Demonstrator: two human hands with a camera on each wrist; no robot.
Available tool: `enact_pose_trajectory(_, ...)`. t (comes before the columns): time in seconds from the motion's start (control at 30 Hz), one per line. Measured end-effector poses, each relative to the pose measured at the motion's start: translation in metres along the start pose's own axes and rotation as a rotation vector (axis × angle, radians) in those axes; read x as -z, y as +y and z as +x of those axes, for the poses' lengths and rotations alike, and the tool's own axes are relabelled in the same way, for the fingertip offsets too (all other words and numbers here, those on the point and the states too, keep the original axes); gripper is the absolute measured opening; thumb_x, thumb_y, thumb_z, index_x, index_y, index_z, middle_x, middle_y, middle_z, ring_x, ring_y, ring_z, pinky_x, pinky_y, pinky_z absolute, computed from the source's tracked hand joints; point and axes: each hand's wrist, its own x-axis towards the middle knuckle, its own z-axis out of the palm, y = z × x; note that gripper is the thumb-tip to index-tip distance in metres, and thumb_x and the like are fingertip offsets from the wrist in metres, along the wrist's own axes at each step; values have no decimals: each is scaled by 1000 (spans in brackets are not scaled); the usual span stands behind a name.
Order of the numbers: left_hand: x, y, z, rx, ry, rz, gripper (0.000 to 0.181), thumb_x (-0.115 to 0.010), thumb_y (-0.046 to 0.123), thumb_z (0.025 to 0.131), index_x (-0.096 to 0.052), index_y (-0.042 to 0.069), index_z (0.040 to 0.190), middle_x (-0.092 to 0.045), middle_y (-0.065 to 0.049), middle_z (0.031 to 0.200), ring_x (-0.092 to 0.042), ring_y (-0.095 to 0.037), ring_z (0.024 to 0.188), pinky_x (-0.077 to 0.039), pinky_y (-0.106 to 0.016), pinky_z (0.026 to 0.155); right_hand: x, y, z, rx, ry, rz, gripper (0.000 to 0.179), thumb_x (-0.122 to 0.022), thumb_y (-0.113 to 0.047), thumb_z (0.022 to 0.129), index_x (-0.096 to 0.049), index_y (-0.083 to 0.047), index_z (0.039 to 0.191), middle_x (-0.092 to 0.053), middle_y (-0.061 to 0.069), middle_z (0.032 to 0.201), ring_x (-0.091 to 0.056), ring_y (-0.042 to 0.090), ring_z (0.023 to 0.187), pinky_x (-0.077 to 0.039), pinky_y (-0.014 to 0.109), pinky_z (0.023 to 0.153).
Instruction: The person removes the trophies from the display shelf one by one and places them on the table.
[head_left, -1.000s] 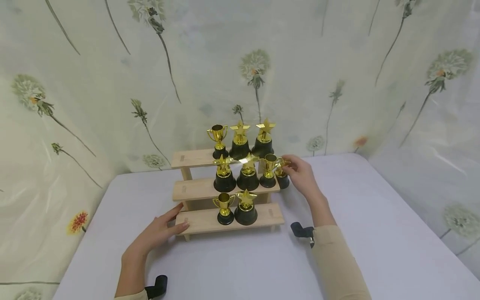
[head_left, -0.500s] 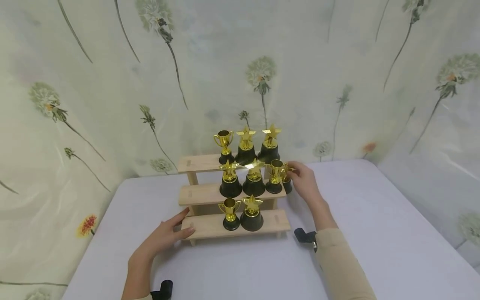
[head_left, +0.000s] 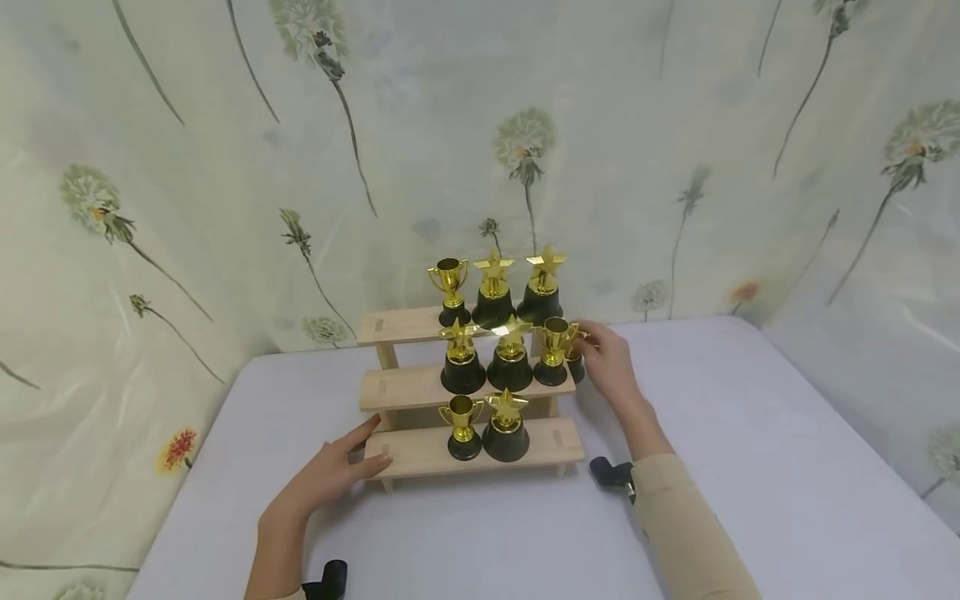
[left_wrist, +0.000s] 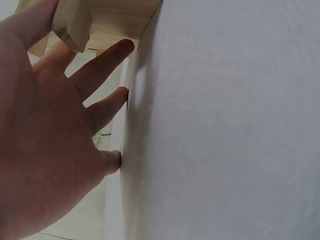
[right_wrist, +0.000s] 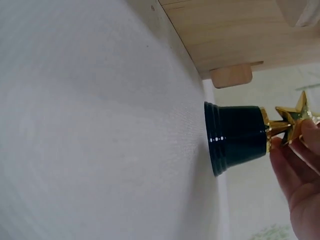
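Observation:
My right hand pinches a gold star trophy by its star top, just past the right end of the middle step. Its black base is down at the white tabletop in the right wrist view; from the head, a gold cup trophy partly hides it. My left hand touches the left end of a three-step wooden display stand, thumb on the lowest step. In the left wrist view its other fingers are straight and spread beside the stand.
Two star trophies share the middle step with the cup. On the top step stand a cup trophy and two star trophies; the lowest holds one cup and one star. A dandelion-print curtain hangs behind the white table.
The head view has shifted a little, moving the scene right and down. My right hand has brought the star trophy slightly closer to the stand; my left hand stays at the stand's left end.

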Motion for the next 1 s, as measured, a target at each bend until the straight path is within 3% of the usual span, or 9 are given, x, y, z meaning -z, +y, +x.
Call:
enact_pose_trajectory(0.27,0,0,-1,-8,-8,3,82,-61,61,90,-31,25,157,-37,-12,159,-30,-40,149,2,-68,121,10,2,-4,-30,-49,10,41,-64,-8,96,-59,-7,136,-63,19,132,-65,39,114,-54,50,99)
enact_pose_trajectory(0.63,0,0,2,-6,-7,10,82,-61,61,90,-31,24,157,-36,-12,159,-28,-41,149,3,-68,121,39,-6,-13,-9,56,-3,38,-64,-9,96,-61,-9,133,-68,18,125,-66,36,111,-53,51,98)
enact_pose_trajectory(1.0,1,-1,3,-6,-2,10,82,-61,60,90,-31,22,157,-36,-14,159,-28,-42,149,4,-70,120,59,-48,-20,36,122,51,37,-63,-20,98,-60,-18,136,-67,9,126,-64,26,114,-51,47,105)
